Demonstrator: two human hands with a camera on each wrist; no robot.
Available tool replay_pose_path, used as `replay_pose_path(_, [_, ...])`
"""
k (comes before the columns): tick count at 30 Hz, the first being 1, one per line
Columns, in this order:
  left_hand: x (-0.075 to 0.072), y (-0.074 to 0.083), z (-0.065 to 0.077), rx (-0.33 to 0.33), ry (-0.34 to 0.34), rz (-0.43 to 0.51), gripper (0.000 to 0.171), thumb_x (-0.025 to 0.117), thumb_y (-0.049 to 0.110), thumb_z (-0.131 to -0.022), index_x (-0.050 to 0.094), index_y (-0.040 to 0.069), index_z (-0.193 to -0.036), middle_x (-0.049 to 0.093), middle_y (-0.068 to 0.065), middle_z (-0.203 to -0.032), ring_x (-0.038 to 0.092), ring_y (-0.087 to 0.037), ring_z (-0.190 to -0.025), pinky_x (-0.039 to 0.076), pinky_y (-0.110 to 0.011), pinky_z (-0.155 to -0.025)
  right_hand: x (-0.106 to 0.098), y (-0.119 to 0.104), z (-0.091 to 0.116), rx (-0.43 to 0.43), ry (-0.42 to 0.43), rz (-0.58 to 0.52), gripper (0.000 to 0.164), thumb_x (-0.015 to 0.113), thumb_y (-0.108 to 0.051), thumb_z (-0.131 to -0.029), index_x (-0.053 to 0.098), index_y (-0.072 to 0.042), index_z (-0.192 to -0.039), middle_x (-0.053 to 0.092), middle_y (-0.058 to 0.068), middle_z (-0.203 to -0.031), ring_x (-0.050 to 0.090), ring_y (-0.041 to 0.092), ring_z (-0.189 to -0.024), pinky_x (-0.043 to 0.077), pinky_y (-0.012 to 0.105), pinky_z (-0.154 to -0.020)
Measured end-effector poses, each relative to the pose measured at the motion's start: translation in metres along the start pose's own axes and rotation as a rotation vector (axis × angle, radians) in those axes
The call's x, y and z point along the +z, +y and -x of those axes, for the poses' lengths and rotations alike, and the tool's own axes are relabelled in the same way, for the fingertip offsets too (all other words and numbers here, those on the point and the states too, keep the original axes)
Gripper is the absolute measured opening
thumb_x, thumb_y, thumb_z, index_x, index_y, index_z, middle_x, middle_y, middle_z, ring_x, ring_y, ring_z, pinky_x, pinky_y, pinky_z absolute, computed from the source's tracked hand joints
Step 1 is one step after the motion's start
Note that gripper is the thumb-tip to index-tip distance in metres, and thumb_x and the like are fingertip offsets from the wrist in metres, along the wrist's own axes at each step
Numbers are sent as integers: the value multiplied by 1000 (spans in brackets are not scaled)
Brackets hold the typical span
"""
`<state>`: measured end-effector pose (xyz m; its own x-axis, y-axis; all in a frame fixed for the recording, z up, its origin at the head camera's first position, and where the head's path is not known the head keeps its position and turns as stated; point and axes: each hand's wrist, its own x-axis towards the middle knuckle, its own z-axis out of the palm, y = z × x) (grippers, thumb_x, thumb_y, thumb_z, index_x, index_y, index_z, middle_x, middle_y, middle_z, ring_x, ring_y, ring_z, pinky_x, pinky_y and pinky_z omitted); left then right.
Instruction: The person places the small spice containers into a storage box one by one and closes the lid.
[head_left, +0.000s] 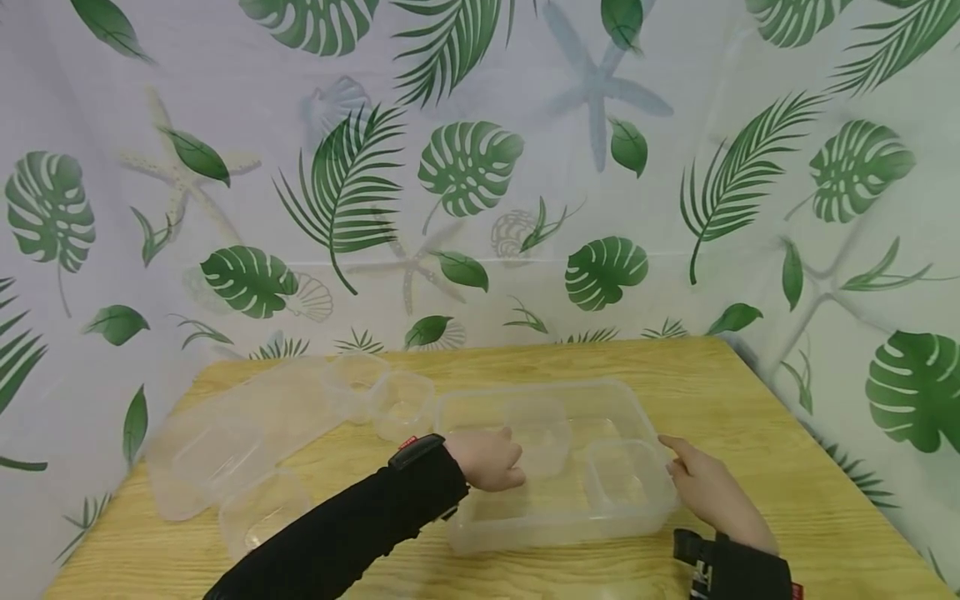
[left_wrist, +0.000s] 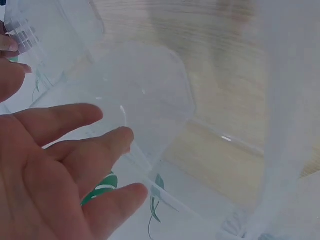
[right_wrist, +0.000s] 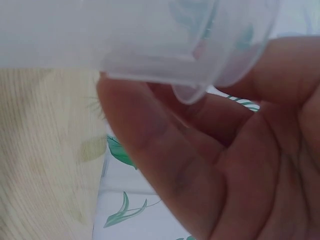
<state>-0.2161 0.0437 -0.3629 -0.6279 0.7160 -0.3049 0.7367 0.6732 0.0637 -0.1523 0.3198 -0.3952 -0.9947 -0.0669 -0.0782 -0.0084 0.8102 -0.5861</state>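
Note:
A large clear plastic box (head_left: 540, 529) stands on the table, with two small clear containers inside. My left hand (head_left: 487, 460) reaches over the box's left part, beside the left small container (head_left: 543, 442). In the left wrist view, its loosely bent fingers (left_wrist: 107, 150) overlap that container, with nothing pinched between them. The right small container (head_left: 618, 475) sits near the box's right end. At that end my right hand (head_left: 708, 487) holds the box's edge. In the right wrist view, one fingertip (right_wrist: 112, 90) is under the rim and the thumb is partly behind it.
A large clear lid (head_left: 288, 400) lies at the table's left, with a smaller lid (head_left: 221, 454) over it. Two small containers (head_left: 402, 404) (head_left: 356, 379) stand behind my left forearm. Another clear container (head_left: 262, 504) is at the front left. A leaf-patterned sheet (head_left: 480, 208) hangs behind.

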Motion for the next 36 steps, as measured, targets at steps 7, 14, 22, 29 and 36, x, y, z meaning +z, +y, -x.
replay_pose_path(7, [-3,6,-13,-33,-56,16,33,43,30,-91,59,9,-111,39,-14,-133,52,-18,-104,41,-27,-84,0,0,0,-19,17,4,39,36,0,-92,31,13,-128,53,30,-103,41,18,-57,33,30,-50])
replay_pose_path(14, [-11,13,-20,-92,-95,46,38,44,33,-90,55,11,-120,37,-10,-136,40,-20,-119,35,-32,-94,0,-3,1,22,-15,-32,41,35,-1,-92,28,11,-131,54,21,-85,37,18,-52,31,31,-48])
replay_pose_path(22, [-13,20,-29,-83,-104,58,48,45,38,-88,47,12,-129,32,-8,-139,34,-18,-123,32,-31,-96,-2,-5,1,28,-27,-31,42,35,-2,-92,28,10,-132,55,20,-93,39,19,-55,32,31,-50])
replay_pose_path(29, [-14,20,-37,-65,-92,108,52,45,36,-88,42,10,-133,29,-9,-140,30,-17,-126,27,-30,-99,-1,-4,1,2,3,4,40,35,-1,-93,29,12,-130,51,9,-75,36,18,-52,31,30,-48])
replay_pose_path(36, [-12,22,-43,-39,-65,123,52,46,36,-88,41,11,-134,28,-8,-141,30,-16,-126,27,-28,-99,-1,-4,1,-19,16,38,39,37,0,-91,33,13,-128,54,27,-101,46,18,-63,35,31,-53])
